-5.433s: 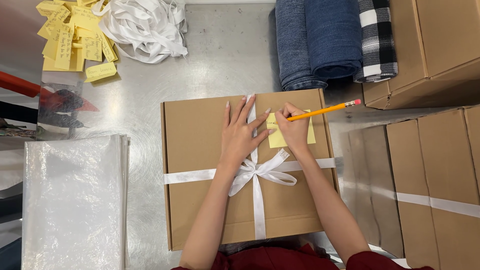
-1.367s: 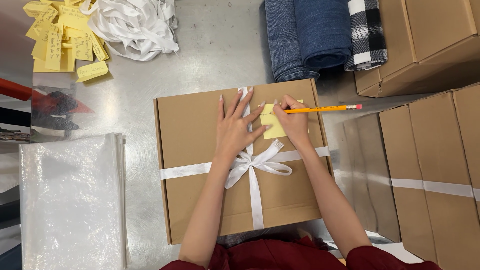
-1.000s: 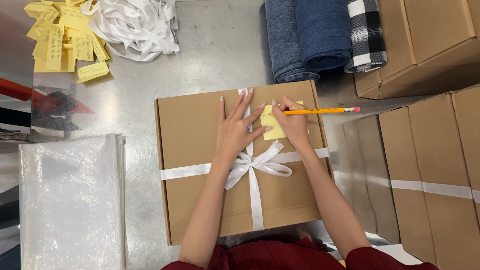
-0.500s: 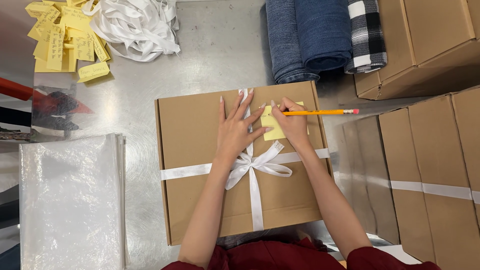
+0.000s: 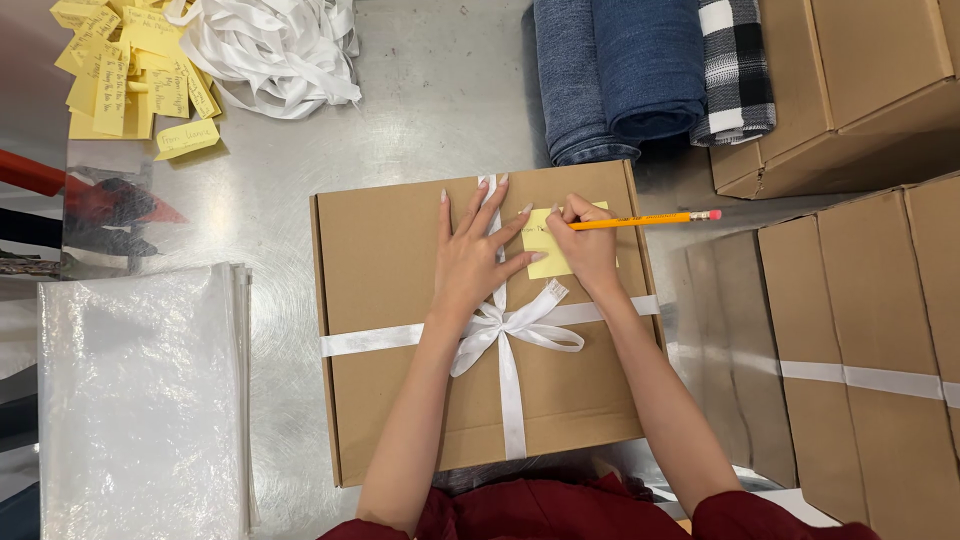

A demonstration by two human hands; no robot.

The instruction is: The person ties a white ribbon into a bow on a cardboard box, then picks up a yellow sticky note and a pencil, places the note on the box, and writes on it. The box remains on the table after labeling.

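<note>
A brown cardboard box (image 5: 390, 290) lies on the metal table, tied with a white ribbon (image 5: 505, 330) in a bow. My left hand (image 5: 475, 255) rests flat on the lid, fingers spread, its fingertips holding down the edge of a yellow sticky note (image 5: 548, 250). My right hand (image 5: 585, 245) grips a yellow pencil (image 5: 645, 219) with a pink eraser, its tip on the note near the upper left corner. The hand covers part of the note.
A pile of yellow written notes (image 5: 125, 75) and loose white ribbon (image 5: 270, 50) lie at the far left. Folded denim and a checked cloth (image 5: 650, 70) sit behind the box. Stacked cardboard boxes (image 5: 860, 320) stand to the right, clear plastic bags (image 5: 140, 400) to the left.
The pencil has shifted slightly as my right hand writes on the note. My left hand and the box stay in place.
</note>
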